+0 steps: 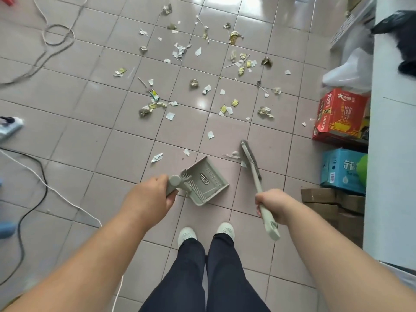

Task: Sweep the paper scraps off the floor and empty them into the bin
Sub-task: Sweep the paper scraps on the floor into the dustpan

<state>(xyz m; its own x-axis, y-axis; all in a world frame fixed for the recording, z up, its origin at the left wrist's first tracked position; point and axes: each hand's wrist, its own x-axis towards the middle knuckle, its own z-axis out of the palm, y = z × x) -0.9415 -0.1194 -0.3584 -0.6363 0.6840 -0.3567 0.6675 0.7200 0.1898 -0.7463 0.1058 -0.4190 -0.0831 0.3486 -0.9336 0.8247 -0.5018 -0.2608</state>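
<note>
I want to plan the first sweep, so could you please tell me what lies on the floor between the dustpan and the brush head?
In the head view, bare pink floor tile separates the grey-green plastic dustpan from the grey-bristled brush head.

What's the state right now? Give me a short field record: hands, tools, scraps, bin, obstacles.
left hand: grips the dustpan handle
right hand: grips the broom handle
dustpan: empty, held low in front of the feet
broom: bristles down by a few scraps
paper scraps: scattered over the tiles ahead, none collected yet
bin: not in view
obstacles: cables on the left, red box and blue box on the right
</note>
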